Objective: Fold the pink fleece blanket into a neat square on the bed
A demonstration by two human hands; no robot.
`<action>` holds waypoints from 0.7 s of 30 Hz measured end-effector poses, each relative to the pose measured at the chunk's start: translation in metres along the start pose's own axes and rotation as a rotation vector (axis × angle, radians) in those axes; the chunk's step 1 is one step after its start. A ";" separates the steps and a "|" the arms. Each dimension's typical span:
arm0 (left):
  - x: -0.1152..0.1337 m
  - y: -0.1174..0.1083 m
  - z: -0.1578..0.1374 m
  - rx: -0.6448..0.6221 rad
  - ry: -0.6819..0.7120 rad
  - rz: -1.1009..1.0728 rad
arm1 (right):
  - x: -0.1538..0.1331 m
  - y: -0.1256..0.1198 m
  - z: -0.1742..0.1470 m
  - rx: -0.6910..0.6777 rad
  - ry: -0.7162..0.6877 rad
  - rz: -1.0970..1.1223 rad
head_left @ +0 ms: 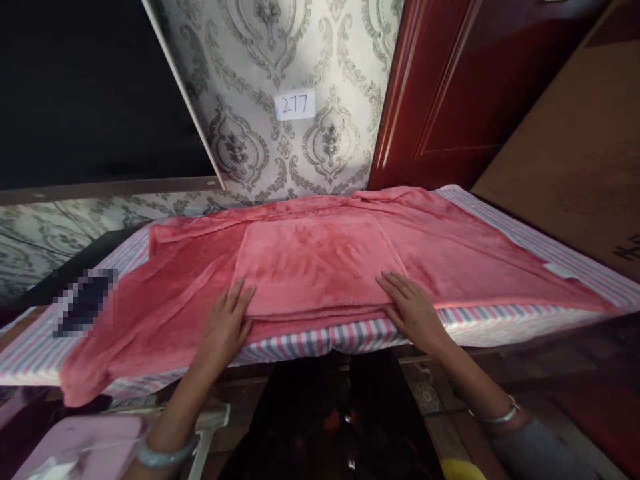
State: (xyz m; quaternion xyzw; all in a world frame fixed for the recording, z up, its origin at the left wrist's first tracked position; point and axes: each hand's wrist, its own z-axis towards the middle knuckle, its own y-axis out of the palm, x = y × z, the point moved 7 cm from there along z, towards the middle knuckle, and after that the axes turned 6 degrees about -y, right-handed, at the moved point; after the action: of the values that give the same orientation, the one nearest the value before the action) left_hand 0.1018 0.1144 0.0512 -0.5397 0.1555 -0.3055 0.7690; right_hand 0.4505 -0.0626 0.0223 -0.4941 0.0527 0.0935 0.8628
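A pink plush fleece cloth, a blanket or a large garment, is spread over a striped table cover. In its middle lies a flat rectangular section with layered edges towards me. My left hand rests at the near left corner of that section, fingers stretched out and pointing away from me. At the near right corner, my right hand lies with its fingers extended on the fleece. Neither hand grips the cloth. A small white tag shows near the right end of the fleece.
Behind the table stands a patterned wall with a paper marked 277. A black television screen hangs over the left side. A cardboard box borders the right, beside a dark red door. A pink stool is below left.
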 end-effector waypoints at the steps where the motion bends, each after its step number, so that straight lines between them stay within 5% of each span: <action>1: -0.003 0.001 0.000 -0.008 0.004 -0.024 | 0.002 -0.002 -0.001 0.021 -0.006 0.001; 8: -0.012 -0.003 0.004 0.135 -0.016 -0.120 | 0.019 -0.009 -0.004 0.162 -0.004 0.034; 15: -0.018 -0.004 0.008 0.149 -0.025 -0.172 | 0.028 -0.008 -0.006 0.213 0.068 0.028; 21: -0.017 -0.055 0.040 0.235 -0.011 -0.191 | 0.043 -0.038 0.024 0.305 0.204 0.057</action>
State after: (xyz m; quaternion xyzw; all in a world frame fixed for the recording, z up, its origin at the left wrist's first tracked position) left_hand 0.0955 0.1419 0.1153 -0.4597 0.0626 -0.3904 0.7952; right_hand 0.5008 -0.0564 0.0585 -0.3627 0.1674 0.0581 0.9149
